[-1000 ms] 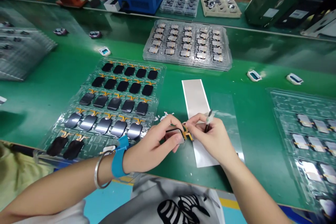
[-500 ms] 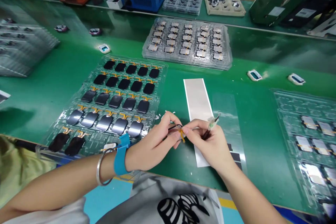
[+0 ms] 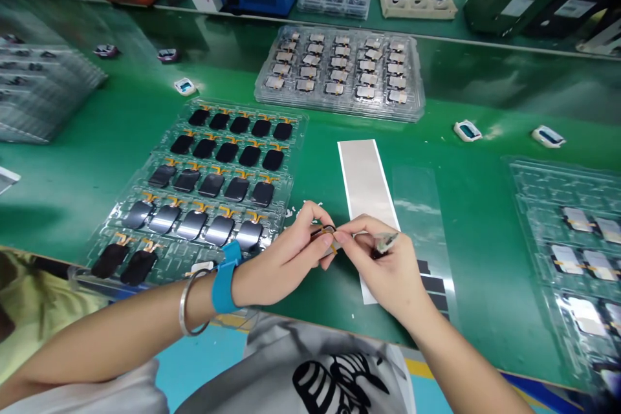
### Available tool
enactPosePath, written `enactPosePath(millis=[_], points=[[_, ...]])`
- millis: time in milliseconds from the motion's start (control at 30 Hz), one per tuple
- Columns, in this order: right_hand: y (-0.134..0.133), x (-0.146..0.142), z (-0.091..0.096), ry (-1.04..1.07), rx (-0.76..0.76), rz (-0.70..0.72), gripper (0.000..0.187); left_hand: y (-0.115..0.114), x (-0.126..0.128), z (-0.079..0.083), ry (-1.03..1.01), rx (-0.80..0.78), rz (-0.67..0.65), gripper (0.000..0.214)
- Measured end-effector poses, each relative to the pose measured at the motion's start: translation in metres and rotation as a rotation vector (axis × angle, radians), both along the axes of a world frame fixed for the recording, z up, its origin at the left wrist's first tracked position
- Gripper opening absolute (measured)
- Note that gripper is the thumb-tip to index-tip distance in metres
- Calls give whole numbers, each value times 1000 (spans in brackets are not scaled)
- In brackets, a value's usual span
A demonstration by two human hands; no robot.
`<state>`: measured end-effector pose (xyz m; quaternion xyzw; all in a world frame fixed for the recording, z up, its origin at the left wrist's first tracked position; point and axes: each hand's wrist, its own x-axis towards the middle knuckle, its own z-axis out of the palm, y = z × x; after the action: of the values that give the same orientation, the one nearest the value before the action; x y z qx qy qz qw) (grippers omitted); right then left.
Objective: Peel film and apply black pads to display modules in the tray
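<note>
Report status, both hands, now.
Left grip pinching small glossy display panel; right grip holding black pen-like tool; nothing in the way.

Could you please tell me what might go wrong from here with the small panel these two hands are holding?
The small display panel, pinched between the left hand and right hand, could slip, and its thin flex cable might crease. The dark-handled tool in the right hand sits close and could perhaps scratch it.

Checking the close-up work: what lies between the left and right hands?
The head view shows a small panel with a flex cable, mostly hidden, pinched between the fingertips of the left hand and right hand.
</note>
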<state>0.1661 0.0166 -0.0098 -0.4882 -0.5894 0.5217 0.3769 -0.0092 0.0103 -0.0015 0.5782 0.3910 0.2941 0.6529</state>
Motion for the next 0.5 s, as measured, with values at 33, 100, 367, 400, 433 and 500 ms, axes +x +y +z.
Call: enactPosePath(millis=[33, 100, 367, 400, 433, 500], points=[[0, 0, 0, 7, -12, 2, 19, 0, 0, 0, 6, 16, -7, 13], [1, 0, -2, 22, -59, 11, 21, 0, 0, 1, 23, 53, -15, 13], [0, 9, 4, -74, 194, 23, 14, 3, -1, 2, 22, 26, 52, 12], [-1, 12, 4, -130, 335, 54, 18, 3, -2, 2, 18, 2, 69, 11], [-1, 16, 3, -201, 478, 95, 22, 3, -2, 3, 15, -23, 77, 11], [-2, 21, 0, -372, 715, 168, 26, 4, -3, 3, 15, -40, 80, 10]])
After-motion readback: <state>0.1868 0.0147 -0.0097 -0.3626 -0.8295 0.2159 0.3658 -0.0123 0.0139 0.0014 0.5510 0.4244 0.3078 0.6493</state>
